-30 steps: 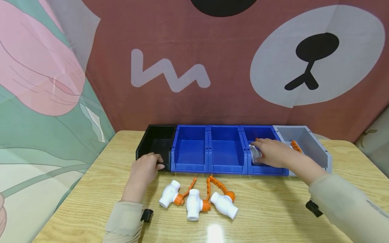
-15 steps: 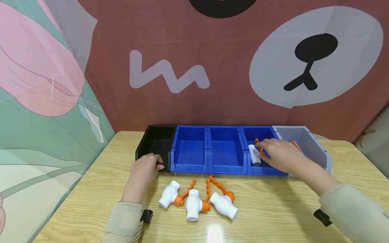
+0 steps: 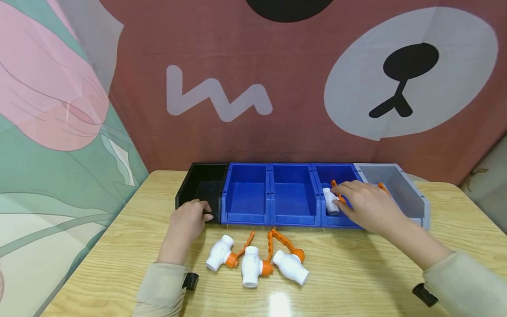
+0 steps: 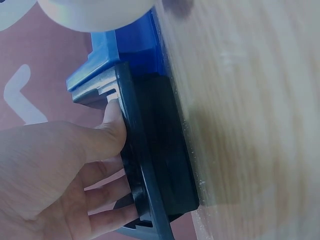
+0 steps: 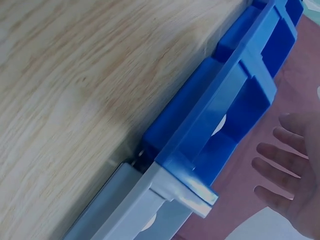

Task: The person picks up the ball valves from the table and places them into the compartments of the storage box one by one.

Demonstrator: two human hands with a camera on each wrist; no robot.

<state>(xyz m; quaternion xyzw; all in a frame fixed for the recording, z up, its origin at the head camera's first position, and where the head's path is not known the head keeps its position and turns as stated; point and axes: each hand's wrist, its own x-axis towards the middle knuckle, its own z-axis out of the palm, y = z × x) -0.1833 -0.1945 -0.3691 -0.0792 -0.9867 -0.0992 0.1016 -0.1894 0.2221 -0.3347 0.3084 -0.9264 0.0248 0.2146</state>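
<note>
A cloth backdrop (image 3: 237, 136) with a large brown cartoon bear stands behind a wood-grained table (image 3: 348, 281). Along the far side runs a row of bins: a black bin (image 3: 207, 174) at left, three blue ones, then a grey bin (image 3: 412, 189) at right. The left hand (image 3: 190, 218) pinches the black bin's near wall between thumb and fingers. The right hand (image 3: 362, 202) is over the rightmost blue bin (image 3: 338, 169), fingers parted; I cannot tell whether they touch the white valve (image 3: 330, 203) lying inside. That valve's long axis runs near to far, its orange handle (image 3: 333, 182) pointing far. On the table, the left valve (image 3: 219, 253) slants far-right, the middle valve (image 3: 250, 267) lies near-to-far, and the right valve (image 3: 291, 267) slants far-left.
</note>
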